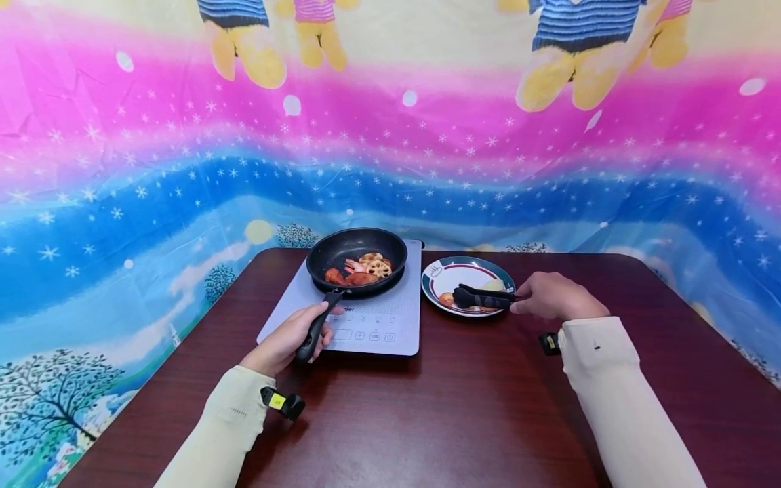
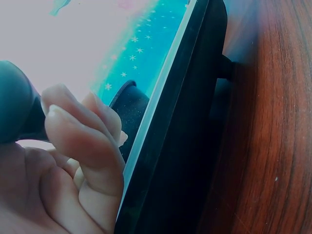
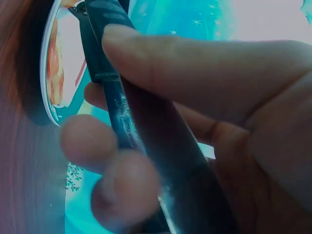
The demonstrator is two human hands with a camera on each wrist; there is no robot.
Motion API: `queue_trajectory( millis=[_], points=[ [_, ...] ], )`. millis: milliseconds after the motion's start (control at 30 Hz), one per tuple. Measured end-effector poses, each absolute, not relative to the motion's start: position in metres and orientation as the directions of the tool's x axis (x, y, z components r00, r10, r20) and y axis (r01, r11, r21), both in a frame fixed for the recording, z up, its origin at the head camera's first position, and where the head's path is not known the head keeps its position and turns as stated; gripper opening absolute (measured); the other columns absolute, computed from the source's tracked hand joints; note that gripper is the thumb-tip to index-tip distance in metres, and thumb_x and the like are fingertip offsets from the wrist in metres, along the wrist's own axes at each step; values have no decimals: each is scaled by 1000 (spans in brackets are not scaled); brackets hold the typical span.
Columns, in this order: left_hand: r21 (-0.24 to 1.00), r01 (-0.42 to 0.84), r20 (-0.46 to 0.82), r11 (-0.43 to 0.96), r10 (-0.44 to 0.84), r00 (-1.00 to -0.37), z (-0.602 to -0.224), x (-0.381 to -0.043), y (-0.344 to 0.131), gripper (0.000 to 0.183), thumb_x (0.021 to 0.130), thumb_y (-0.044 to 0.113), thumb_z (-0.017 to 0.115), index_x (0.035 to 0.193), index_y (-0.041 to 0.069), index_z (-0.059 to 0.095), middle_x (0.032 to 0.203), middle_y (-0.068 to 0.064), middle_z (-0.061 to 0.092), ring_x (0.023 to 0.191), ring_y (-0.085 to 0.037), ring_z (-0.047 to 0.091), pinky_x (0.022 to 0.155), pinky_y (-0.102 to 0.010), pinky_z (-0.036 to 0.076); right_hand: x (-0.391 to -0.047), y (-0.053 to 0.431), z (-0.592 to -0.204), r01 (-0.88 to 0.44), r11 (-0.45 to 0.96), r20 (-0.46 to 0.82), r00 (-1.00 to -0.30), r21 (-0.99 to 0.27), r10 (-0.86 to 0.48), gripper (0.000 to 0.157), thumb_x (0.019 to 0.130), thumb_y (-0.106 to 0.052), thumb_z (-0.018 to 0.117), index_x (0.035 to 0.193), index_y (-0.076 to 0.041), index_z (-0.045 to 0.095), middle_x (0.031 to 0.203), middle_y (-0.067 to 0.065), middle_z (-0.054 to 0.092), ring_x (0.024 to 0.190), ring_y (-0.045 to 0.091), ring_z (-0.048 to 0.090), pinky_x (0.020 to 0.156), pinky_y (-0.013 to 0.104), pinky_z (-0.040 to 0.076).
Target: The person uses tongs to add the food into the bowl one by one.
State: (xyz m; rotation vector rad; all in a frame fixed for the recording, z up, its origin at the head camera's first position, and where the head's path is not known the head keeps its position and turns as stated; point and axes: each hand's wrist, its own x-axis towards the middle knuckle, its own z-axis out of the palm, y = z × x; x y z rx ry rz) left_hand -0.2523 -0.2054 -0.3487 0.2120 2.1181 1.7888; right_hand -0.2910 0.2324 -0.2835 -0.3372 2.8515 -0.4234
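Observation:
A black frying pan sits on a white induction cooktop. Lotus root slices and reddish-brown food pieces lie in it. My left hand grips the pan's handle, with the fingers curled around it in the left wrist view. To the right, my right hand holds black tongs, their tips over a green-rimmed plate. On the plate lie a pale piece and an orange piece, partly hidden by the tongs. Whether the tips pinch food cannot be told.
All of this stands on a dark red-brown wooden table. Behind and at the left hangs a colourful printed cloth. Black camera mounts are strapped on both wrists, one of them the left mount.

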Motion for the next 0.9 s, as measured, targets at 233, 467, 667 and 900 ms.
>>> queue_trajectory(
  millis=[233,467,667,900],
  points=[
    [977,-107,-166,182,345,-924,-350,-253,-207,56,105,43,29,140,0,41,70,-3,52,48,-11,46,46,-25,42,-294,230,-281,-180,944,-195,-951,-277,-238,27,93,-25,64,110,-7,72,81,5,61,75,21,53,62,37,43],
    [979,-109,-163,172,339,-927,-350,-253,-205,55,106,41,27,139,0,42,70,-3,51,47,-11,46,45,-25,41,-293,233,-278,-163,949,-198,-955,-271,-221,38,93,-30,63,121,-5,67,87,4,66,78,20,60,67,46,48],
    [978,-113,-168,178,338,-926,-350,-254,-205,55,105,42,28,139,1,42,70,-3,52,48,-11,46,45,-25,41,-292,234,-276,-168,942,-154,-963,-289,-219,42,94,-33,61,127,-7,64,80,3,64,74,20,58,63,41,46],
    [977,-115,-171,180,337,-926,-351,-254,-205,55,105,42,28,139,1,42,70,-3,52,48,-11,46,46,-26,41,-292,234,-275,-163,937,-156,-963,-309,-219,41,95,-33,61,126,-6,64,83,4,65,75,19,58,63,39,47]
  ],
)
